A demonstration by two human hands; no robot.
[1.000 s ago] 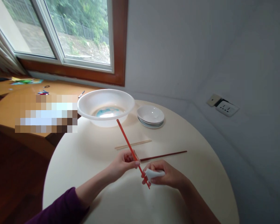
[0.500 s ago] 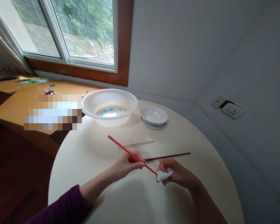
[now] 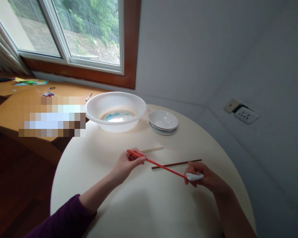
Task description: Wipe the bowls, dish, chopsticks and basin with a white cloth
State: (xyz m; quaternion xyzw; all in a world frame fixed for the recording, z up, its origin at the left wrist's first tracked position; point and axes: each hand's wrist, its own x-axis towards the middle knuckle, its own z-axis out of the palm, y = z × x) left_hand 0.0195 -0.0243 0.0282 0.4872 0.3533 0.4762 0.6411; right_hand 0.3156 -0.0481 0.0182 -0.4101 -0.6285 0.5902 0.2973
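Note:
Orange-red chopsticks [image 3: 165,167], lying close together, slant down to the right above the table. My left hand [image 3: 125,165] pinches them near their thicker upper end. My right hand [image 3: 206,178] is closed on a small folded white cloth [image 3: 195,176], which wraps round the thin lower end, so the tips are hidden. Behind the orange-red chopsticks, dark brown chopsticks [image 3: 182,163] lie on the table, partly crossed from my viewpoint. Pale wooden chopsticks [image 3: 154,149] rest farther back, their left end hidden behind my left hand.
A large translucent white basin [image 3: 94,114] with something bluish at its bottom stands at the back of the round white table [image 3: 124,211]. Beside it is a stack of small white dishes [image 3: 163,120]. A wooden desk [image 3: 64,89] is at the left, walls at the right.
My hands have moved apart: the left slid toward the upper end of the orange-red chopsticks, and the right, with the cloth, moved right and up to the thin end.

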